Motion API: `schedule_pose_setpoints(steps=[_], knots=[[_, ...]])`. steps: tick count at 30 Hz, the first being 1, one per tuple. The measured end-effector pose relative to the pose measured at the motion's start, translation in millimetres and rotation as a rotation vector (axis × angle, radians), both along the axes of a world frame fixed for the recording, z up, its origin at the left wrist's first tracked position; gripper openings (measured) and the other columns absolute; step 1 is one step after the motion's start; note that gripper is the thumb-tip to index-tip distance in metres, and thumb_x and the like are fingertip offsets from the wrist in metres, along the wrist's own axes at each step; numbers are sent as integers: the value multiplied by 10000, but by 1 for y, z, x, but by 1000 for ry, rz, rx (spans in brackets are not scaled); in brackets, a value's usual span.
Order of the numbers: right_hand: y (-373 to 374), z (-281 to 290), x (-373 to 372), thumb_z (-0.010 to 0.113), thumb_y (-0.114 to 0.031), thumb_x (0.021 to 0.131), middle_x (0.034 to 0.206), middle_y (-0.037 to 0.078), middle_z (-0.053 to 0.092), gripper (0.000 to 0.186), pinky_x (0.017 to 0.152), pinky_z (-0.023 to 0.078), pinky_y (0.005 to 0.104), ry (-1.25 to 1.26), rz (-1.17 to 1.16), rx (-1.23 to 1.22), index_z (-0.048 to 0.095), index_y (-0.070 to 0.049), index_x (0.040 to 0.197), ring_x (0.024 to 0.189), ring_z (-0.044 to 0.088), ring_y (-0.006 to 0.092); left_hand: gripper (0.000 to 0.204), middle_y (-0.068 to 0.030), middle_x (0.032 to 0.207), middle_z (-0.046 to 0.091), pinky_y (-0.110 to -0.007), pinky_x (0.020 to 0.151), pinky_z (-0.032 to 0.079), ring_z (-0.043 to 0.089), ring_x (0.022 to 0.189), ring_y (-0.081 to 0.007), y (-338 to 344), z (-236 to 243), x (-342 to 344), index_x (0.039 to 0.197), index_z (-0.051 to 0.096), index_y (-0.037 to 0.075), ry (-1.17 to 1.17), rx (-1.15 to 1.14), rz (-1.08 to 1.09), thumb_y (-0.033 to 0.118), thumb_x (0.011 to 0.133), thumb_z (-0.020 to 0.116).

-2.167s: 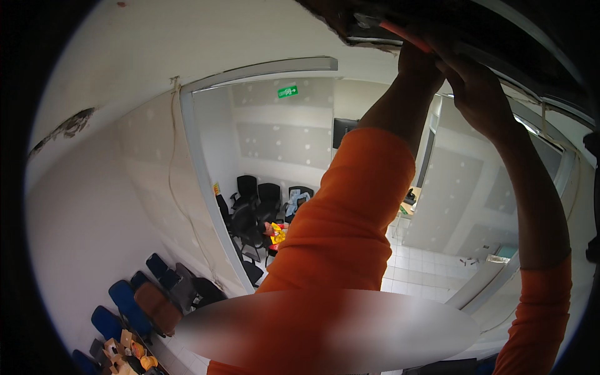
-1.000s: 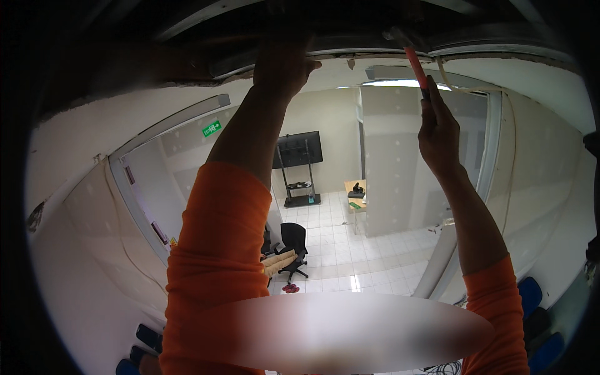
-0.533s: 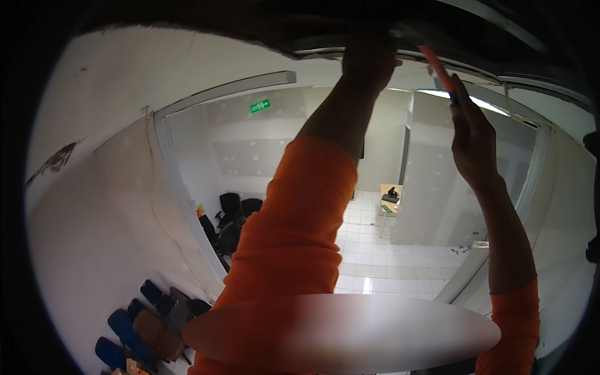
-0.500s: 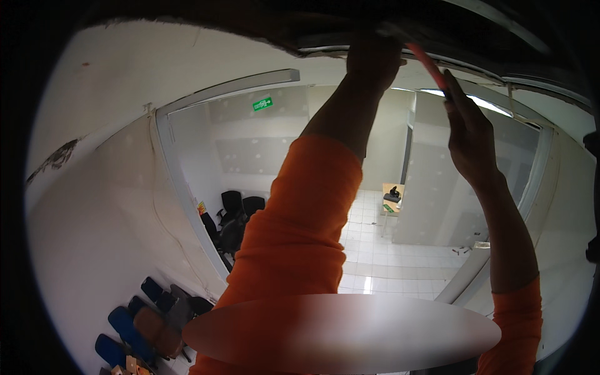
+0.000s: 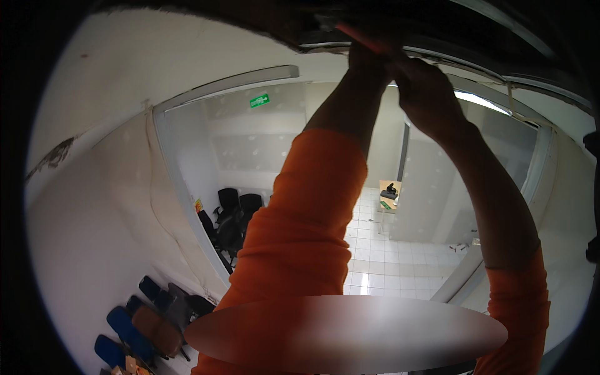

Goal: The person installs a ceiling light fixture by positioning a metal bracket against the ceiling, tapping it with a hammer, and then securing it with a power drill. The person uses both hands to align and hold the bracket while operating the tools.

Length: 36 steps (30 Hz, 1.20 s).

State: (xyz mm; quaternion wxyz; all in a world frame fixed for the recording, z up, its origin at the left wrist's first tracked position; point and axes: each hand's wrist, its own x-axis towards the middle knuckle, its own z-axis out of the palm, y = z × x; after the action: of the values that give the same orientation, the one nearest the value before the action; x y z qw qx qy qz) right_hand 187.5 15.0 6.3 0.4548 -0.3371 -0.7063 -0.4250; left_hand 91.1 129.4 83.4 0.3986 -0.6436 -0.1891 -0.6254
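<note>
Both my arms, in orange sleeves, reach up to a dark opening in the ceiling. My left hand is raised at its light-coloured metal edge; its fingers are lost in shadow. My right hand is closed around a hammer with a red handle. The hammer slants up and leftward over the left hand, and its greyish head is dim and blurred inside the opening. Whatever the left hand touches in there is hidden.
Below, a wide framed opening leads to a white-tiled room with black chairs and a small table bearing a dark object. Blue and brown chairs stand at lower left. A long light fitting runs along the frame's top.
My right hand has swung left, toward my left hand, and the hammer has tipped left with it, its head now farther left. The left arm stays nearly in place.
</note>
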Motion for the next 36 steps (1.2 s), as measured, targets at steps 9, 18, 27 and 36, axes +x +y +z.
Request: schedule_pose_setpoints(steps=[9, 18, 27, 36], knots=[[-9, -29, 7, 552, -151, 1002, 802, 212, 636, 489, 636, 573, 452, 73, 42, -33, 407, -133, 1468, 711, 685, 350, 472, -162, 1316, 592, -423, 1030, 494, 596, 1197, -314, -7, -8, -8, 1313, 566, 66, 137, 126, 211, 268, 904, 689], [-118, -173, 34, 585, -159, 1008, 969, 165, 691, 417, 757, 526, 330, 591, 321, -402, 521, -5, 1390, 744, 640, 210, 831, -193, 1309, 591, -464, 1047, 477, 570, 1220, -388, -24, -11, -16, 1410, 482, 85, 250, -14, 26, 343, 729, 883], [-289, -336, 65, 642, -121, 937, 781, 77, 635, 217, 636, 455, 287, 939, 86, -1033, 664, 44, 1075, 682, 538, 117, 715, -163, 1416, 525, -476, 1079, 425, 506, 1308, -360, -175, -224, -123, 1413, 530, 135, 608, -342, -44, 435, 822, 798], [-354, -387, 43, 776, -45, 803, 858, 113, 684, 277, 688, 533, 328, 675, -10, -1158, 715, 6, 1068, 719, 683, 231, 787, -196, 1331, 616, -392, 969, 498, 612, 1181, -278, -341, -480, -249, 1463, 459, 8, -182, -1805, -174, 412, 870, 784]])
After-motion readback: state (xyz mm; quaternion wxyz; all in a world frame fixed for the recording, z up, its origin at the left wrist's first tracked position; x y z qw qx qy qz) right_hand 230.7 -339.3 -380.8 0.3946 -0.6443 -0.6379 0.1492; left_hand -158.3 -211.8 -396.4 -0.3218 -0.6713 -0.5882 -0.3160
